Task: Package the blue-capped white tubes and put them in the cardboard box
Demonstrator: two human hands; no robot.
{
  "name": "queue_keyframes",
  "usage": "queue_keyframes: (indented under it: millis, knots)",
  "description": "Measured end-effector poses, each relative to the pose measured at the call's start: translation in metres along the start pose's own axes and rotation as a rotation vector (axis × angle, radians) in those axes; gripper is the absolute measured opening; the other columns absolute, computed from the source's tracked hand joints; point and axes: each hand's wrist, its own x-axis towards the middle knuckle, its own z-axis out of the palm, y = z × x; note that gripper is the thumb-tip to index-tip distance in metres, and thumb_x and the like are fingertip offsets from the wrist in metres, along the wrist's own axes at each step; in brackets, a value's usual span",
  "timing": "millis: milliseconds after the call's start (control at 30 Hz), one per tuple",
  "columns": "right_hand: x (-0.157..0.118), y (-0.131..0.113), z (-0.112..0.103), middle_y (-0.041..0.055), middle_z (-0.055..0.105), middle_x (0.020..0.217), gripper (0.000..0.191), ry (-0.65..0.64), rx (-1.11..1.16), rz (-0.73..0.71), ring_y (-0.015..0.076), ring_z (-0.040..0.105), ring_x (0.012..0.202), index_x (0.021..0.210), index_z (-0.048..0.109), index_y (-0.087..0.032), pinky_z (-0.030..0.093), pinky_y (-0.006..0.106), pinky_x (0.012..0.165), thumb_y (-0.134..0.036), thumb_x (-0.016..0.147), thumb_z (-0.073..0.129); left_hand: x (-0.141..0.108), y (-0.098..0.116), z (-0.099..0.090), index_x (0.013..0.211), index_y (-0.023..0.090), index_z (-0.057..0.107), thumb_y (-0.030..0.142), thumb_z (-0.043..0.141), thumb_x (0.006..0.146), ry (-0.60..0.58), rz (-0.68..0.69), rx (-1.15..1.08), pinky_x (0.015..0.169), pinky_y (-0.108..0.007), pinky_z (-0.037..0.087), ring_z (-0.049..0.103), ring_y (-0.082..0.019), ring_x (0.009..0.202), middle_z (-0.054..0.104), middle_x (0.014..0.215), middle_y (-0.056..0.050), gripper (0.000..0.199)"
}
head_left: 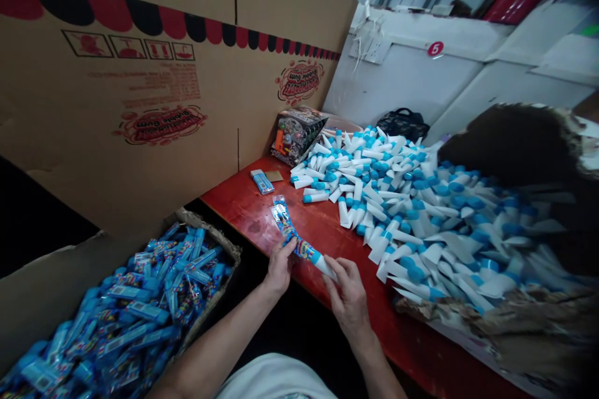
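Over the red table's front edge, my left hand (281, 265) pinches a printed blue wrapper sleeve (304, 249) near its middle. My right hand (345, 287) grips the white end of a tube (324, 266), whose blue cap end meets the sleeve's opening. Just beyond my left hand, more printed wrappers (282, 212) lie on the red table (248, 215). Further back is a small stack of flat blue wrappers (262, 181) beside a brown card piece (274, 176). A large heap of white tubes with blue caps (384, 181) covers the right side of the table.
An open carton (229, 249) at the lower left holds many wrapped blue tubes (154, 299). A large printed cardboard box (163, 87) rises behind it. At the table's back stand a colourful box (299, 134) and a dark bag (403, 124). Torn cardboard (528, 324) edges the heap.
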Motion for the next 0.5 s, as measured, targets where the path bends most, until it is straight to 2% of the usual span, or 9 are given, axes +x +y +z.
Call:
queue_keyframes:
  millis: [100,233,400,500]
  knots:
    - [-0.002,0.0,0.007,0.0096,0.051,0.107,0.036,0.024,0.018,0.037,0.0218,0.054,0.1,0.126,0.055,-0.025,0.049,0.037,0.086,-0.021,0.09,0.049,-0.006,0.003,0.008,0.079,0.014,0.062,0.037,0.07,0.072,-0.037,-0.057,-0.141,0.057,-0.024,0.046,0.059,-0.013,0.061,0.065,0.069,-0.001,0.025]
    - [-0.002,0.0,0.021,0.0101,0.053,0.108,0.034,0.078,0.074,0.074,0.0229,0.055,0.102,0.122,0.057,-0.024,0.049,0.039,0.088,-0.022,0.09,0.049,-0.017,0.001,0.022,0.086,0.013,0.063,0.036,0.064,0.078,-0.175,-0.176,-0.215,0.071,-0.031,0.048,0.065,-0.02,0.076,0.069,0.077,-0.007,0.025]
    - [0.005,-0.008,0.037,0.0103,0.053,0.111,0.028,0.152,0.168,0.151,0.0235,0.053,0.106,0.115,0.059,-0.023,0.048,0.041,0.089,-0.024,0.09,0.049,-0.025,-0.011,0.037,0.084,0.015,0.061,0.041,0.059,0.082,-0.13,-0.132,-0.237,0.08,-0.033,0.048,0.065,-0.022,0.086,0.07,0.081,-0.007,0.026]
    - [0.016,-0.015,0.042,0.01,0.053,0.109,0.027,0.197,0.181,0.162,0.0234,0.053,0.105,0.114,0.058,-0.023,0.047,0.042,0.089,-0.025,0.089,0.05,-0.026,-0.015,0.04,0.083,0.014,0.063,0.045,0.058,0.082,-0.111,-0.107,-0.157,0.083,-0.032,0.047,0.064,-0.022,0.091,0.07,0.087,-0.009,0.032]
